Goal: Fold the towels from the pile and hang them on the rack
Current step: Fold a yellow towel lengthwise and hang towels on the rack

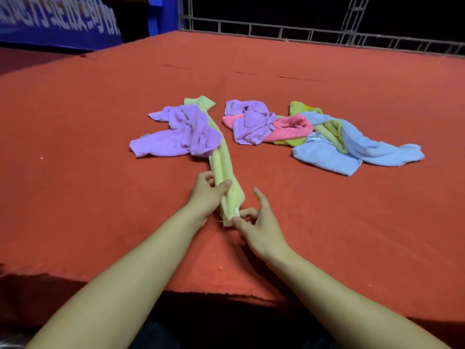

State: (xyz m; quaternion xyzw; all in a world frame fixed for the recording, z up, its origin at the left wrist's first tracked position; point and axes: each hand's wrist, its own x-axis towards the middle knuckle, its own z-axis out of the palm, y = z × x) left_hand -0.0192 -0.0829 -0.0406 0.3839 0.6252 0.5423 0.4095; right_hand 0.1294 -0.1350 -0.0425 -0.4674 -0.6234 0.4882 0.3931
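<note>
Head view: the left hand (pixel 207 195) has its fingers curled round a long, bunched yellow-green towel (pixel 221 157) lying on the red counter (pixel 75 122); the right hand (pixel 261 227) pinches the towel's near end, other fingers spread. The towel's far end runs under a crumpled purple towel (pixel 176 132). To the right lies the mixed pile (pixel 314 132).

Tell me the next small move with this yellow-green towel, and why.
Probably draw the yellow-green towel toward you. The left hand grips it and the right hand pinches its near end, but its far part lies under the purple towel, so it can't be spread yet.
</note>
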